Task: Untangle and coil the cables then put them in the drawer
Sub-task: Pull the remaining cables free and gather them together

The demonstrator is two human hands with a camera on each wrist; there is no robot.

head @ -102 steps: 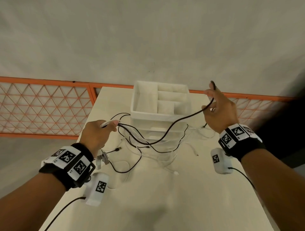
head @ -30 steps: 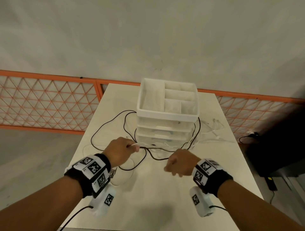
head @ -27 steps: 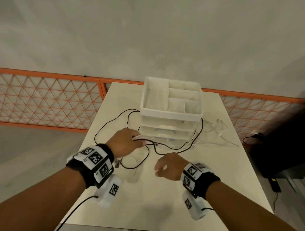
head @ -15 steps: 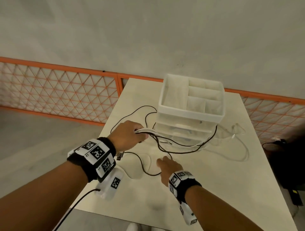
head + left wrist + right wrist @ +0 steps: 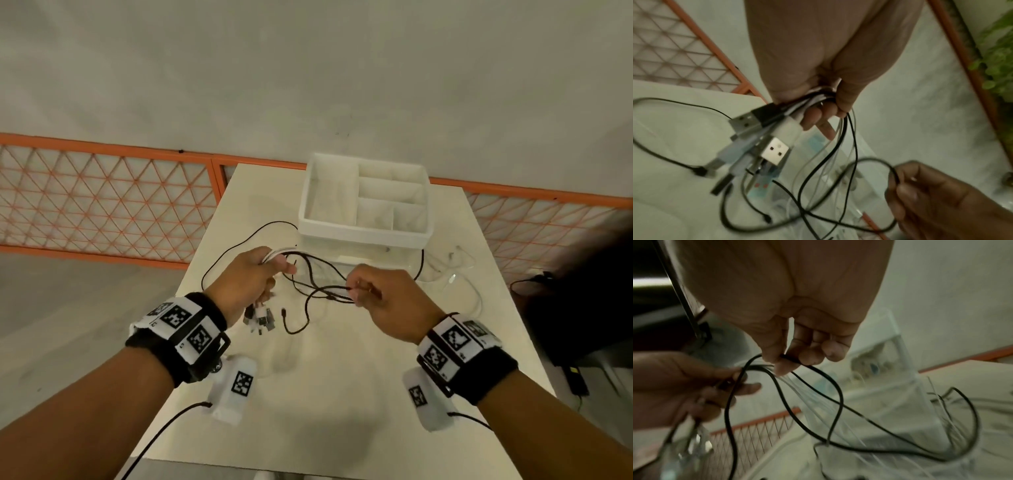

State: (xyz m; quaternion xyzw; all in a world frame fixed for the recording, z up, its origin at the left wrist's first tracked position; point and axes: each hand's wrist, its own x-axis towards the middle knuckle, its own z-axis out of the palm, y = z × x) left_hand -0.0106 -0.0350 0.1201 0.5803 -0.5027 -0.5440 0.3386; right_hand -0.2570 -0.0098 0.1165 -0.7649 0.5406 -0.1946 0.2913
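— Just in front of the drawer unit on the table, we see both hands raised, apart.
— We see the left hand fisted round the cable bundle, USB plugs dangling below.
— We see the right hand pinching one black cable. Loose loops trail beside the unit.

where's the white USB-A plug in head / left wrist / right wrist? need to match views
Head: white USB-A plug hangs below the left hand, left of centre.
Left wrist: centre, large, under the fingers.
Right wrist: cannot pick it out; blurred plugs at lower left.
Shared landmark: white plastic drawer unit.
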